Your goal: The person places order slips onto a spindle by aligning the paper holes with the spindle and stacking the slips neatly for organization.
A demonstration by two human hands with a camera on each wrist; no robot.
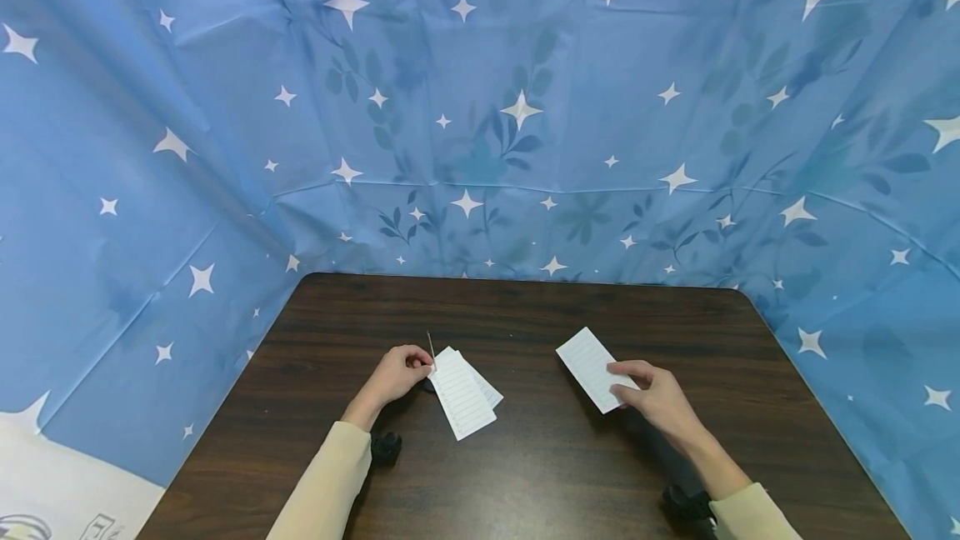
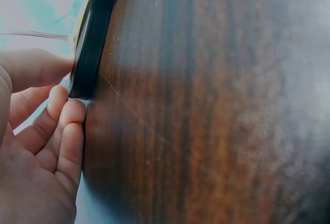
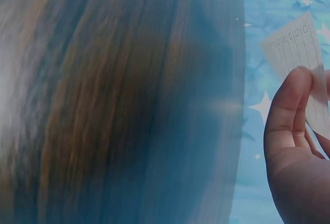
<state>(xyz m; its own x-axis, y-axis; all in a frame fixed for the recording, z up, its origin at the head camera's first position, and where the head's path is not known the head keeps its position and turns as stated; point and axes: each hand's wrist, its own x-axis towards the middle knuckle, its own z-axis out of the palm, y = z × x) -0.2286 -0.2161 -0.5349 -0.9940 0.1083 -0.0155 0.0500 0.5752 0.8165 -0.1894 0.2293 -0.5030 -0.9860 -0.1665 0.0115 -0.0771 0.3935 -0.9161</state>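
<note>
In the head view my left hand (image 1: 396, 375) is at the near-left corner of two overlapping white ruled slips (image 1: 463, 400). A thin upright rod (image 1: 431, 344) rises at that corner, from what looks like a bill spike with a low dark base (image 2: 94, 44). In the left wrist view my thumb touches the upper face of this base, and curled fingertips sit at its edge. The slips seem threaded on the rod. To the right, my right hand (image 1: 660, 398) pinches another white ruled slip (image 1: 588, 365) between thumb and fingers, raised above the table. Small printed boxes line one edge of this slip (image 3: 291, 41).
Everything stands on a dark wood-grain table (image 1: 525, 482). A blue curtain (image 1: 480, 148) with white stars surrounds its back and sides. At the lower left, beyond the table edge, lies a pale printed surface (image 1: 67, 482). Both wrists wear black camera mounts.
</note>
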